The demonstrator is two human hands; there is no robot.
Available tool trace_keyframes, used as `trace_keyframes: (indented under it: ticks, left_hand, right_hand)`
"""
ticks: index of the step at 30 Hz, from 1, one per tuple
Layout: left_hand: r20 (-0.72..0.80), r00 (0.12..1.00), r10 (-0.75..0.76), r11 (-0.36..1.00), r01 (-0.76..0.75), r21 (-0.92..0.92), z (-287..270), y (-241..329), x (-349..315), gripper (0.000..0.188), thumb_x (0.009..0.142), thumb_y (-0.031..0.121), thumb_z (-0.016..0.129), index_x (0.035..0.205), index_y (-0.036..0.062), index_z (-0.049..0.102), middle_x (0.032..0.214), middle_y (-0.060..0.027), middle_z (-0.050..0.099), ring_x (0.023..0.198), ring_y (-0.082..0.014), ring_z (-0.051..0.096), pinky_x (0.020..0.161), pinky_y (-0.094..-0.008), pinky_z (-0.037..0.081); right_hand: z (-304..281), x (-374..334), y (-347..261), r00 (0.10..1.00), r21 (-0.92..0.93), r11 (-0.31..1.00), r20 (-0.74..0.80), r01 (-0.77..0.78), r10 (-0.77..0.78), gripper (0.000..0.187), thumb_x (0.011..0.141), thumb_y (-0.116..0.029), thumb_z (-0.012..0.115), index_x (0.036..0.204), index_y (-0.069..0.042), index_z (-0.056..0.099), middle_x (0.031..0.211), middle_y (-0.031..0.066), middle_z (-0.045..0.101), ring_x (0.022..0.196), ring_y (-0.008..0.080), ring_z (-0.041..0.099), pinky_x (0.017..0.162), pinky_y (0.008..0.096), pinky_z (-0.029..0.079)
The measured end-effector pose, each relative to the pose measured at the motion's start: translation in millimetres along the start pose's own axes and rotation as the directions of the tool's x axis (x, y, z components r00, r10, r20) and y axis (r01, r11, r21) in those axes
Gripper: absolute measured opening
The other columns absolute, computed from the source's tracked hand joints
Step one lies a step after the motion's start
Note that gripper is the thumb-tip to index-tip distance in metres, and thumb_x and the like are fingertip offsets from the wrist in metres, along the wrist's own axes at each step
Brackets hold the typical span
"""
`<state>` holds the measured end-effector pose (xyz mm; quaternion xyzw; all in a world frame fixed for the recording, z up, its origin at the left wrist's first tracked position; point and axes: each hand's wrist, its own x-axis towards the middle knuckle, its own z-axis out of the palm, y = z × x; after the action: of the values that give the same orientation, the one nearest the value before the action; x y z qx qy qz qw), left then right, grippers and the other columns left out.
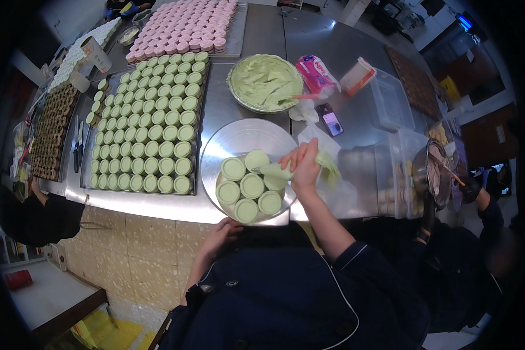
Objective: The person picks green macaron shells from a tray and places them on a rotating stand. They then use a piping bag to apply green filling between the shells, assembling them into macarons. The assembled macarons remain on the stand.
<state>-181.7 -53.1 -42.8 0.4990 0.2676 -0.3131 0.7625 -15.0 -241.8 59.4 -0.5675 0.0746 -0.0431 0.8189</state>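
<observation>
My right hand (304, 166) is wrapped round a piping bag (277, 171) of green cream, whose twisted end hangs out behind my fist. The bag's metal tip points left, over the cluster of round green-topped pastries (252, 186) on a round metal turntable (216, 140). Part of the pastry under the bag is hidden. At the near edge of the turntable rests my left hand (220, 234), fingers loosely stretched and holding nothing. Beyond the turntable stands a metal bowl (233, 96) of green cream with a pink-handled spatula (303, 96) in it.
Left is a tray (199, 122) of green-topped pastries; behind it, pink ones (181, 26). Two knives (77, 146) lie farther left. On the right are a phone (331, 119), a pink packet (316, 76) and plastic boxes (399, 157). A co-worker's gloved hand (468, 189) works at a bowl.
</observation>
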Motion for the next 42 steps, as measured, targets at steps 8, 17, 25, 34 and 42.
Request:
trace_keyframes:
  ticks: [8, 17, 25, 34, 42]
  left_hand:
    - [-0.011, 1.000, 0.027, 0.998, -0.027, -0.051, -8.7, 12.1, -3.0, 0.034, 0.087, 0.022, 0.046, 0.117, 0.0060, 0.044, 0.109, -0.0081, 0.056, 0.106, -0.0179, 0.051, 0.087, -0.0338, 0.042]
    - [-0.214, 0.958, 0.190, 0.965, -0.223, -0.139, -37.1, 22.8, 3.2, 0.043, 0.087, 0.023, 0.044, 0.126, 0.0067, 0.037, 0.117, -0.0112, 0.052, 0.116, -0.0216, 0.044, 0.093, -0.0394, 0.037]
    - [-0.255, 0.940, 0.228, 0.944, -0.277, -0.178, -34.8, 24.2, 0.4, 0.050, 0.087, 0.030, 0.043, 0.131, 0.0093, 0.030, 0.131, -0.0127, 0.041, 0.124, -0.0268, 0.034, 0.098, -0.0501, 0.029]
    - [0.034, 0.999, 0.004, 1.000, -0.003, -0.026, -38.5, 32.3, -10.5, 0.051, 0.086, 0.034, 0.046, 0.130, 0.0116, 0.033, 0.124, -0.0102, 0.049, 0.122, -0.0224, 0.037, 0.096, -0.0500, 0.029]
    - [-0.219, 0.926, 0.308, 0.886, -0.363, -0.290, -49.1, 36.2, -1.7, 0.057, 0.084, 0.032, 0.047, 0.133, 0.0114, 0.027, 0.132, -0.0095, 0.040, 0.124, -0.0223, 0.034, 0.099, -0.0459, 0.026]
  right_hand:
    - [0.6, -1.0, 0.4, 1.000, -0.031, 0.999, 0.008, 0.013, -0.013, 0.050, 0.095, -0.044, 0.024, 0.055, -0.013, 0.027, 0.041, 0.0039, 0.029, 0.037, 0.0189, 0.040, 0.054, 0.0358, 0.046]
    - [-1.4, -2.0, -2.3, 1.000, -0.041, 0.999, -0.010, 0.003, -0.003, 0.051, 0.095, -0.044, 0.023, 0.055, -0.013, 0.027, 0.041, 0.0037, 0.028, 0.037, 0.0191, 0.039, 0.055, 0.0363, 0.046]
    - [-0.9, -4.4, -2.6, 1.000, -0.025, 1.000, -0.003, -0.003, 0.003, 0.050, 0.095, -0.044, 0.023, 0.055, -0.013, 0.027, 0.041, 0.0033, 0.028, 0.036, 0.0187, 0.038, 0.053, 0.0362, 0.046]
    - [-1.3, -4.4, -1.3, 1.000, -0.026, 1.000, -0.007, -0.008, 0.008, 0.051, 0.095, -0.043, 0.023, 0.055, -0.013, 0.027, 0.041, 0.0033, 0.027, 0.036, 0.0185, 0.038, 0.053, 0.0361, 0.046]
    - [-0.3, -2.8, -0.2, 1.000, -0.022, 1.000, -0.008, -0.002, 0.001, 0.051, 0.095, -0.044, 0.023, 0.055, -0.013, 0.027, 0.041, 0.0034, 0.027, 0.035, 0.0182, 0.037, 0.052, 0.0359, 0.046]
